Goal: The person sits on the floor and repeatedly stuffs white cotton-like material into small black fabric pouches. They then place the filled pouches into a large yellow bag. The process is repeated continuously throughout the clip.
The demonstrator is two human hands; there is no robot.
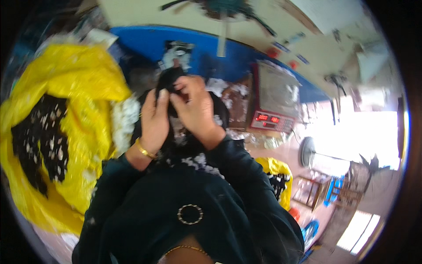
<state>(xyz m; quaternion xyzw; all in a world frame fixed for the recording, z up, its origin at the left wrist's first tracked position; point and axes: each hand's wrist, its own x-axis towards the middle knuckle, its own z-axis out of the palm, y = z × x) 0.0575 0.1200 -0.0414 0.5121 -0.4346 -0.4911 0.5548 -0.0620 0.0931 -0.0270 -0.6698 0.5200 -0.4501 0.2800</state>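
My left hand [154, 115] and my right hand [196, 105] are close together in front of me. Both have their fingers pinched on a small piece of black cloth [167, 82]. The cloth's far part rises just beyond the fingertips, and the part between the fingers is hidden. More black material lies beneath my hands, with white fluffy scraps [200, 162] scattered near my waist. Left of my left hand is a heap of white scraps [125, 119] beside a large yellow plastic bag [94, 75]. Black pieces with pale flecks [44, 132] show in the bag's opening.
A red digital scale [273, 99] with a metal platform stands to the right, beyond my right forearm. Lower right sits a smaller yellow bag [285, 166] holding black pieces. Farther off are a standing fan [307, 152] and a wooden stool [310, 189]. A blue panel [145, 37] runs along the far side.
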